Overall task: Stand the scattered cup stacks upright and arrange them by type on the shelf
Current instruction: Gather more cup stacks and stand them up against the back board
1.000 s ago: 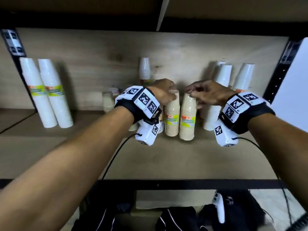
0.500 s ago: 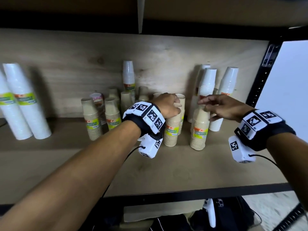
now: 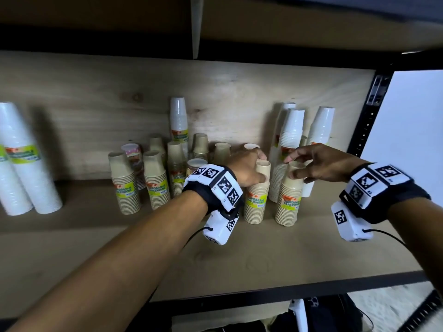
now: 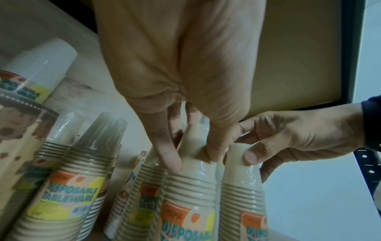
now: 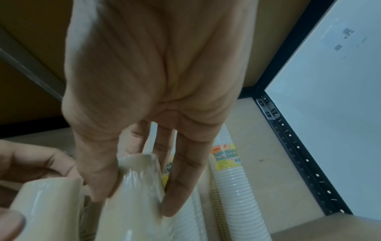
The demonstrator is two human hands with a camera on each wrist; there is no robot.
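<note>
Cup stacks are the business here, and the two nearest ones sit upright side by side toward the front of the shelf (image 3: 275, 264): tan wrapped stacks with yellow labels. The left hand (image 3: 244, 167) has its fingers and thumb curled round the top of the left tan stack (image 3: 256, 200), a firm grip just above the ribbed rims. The right hand (image 3: 318, 164) pinches the top of the right tan stack (image 3: 287, 202) between thumb and fingertips, as both wrist views confirm.

The step in hand looks like sliding or lifting this pair to join its own kind. To do it well, I judge the hold should stay low on the top cup, near the ribs, since the shiny wrap seems slippery and a pinch on the very tip may let the stack swing. Keep each stack vertical and move both at one pace so they do not knock each other.

Further back, more tan stacks (image 3: 124, 185) stand upright to the left, with a patterned stack (image 3: 133, 152) among them and a tall white stack (image 3: 179, 121) at the rear. The tall white stacks on the right (image 3: 291, 133) stand just behind the held pair, so steer clear of them. Far left, two large white stacks (image 3: 26, 161) lean slightly; the tan group beside them seems the sensible destination.
</note>
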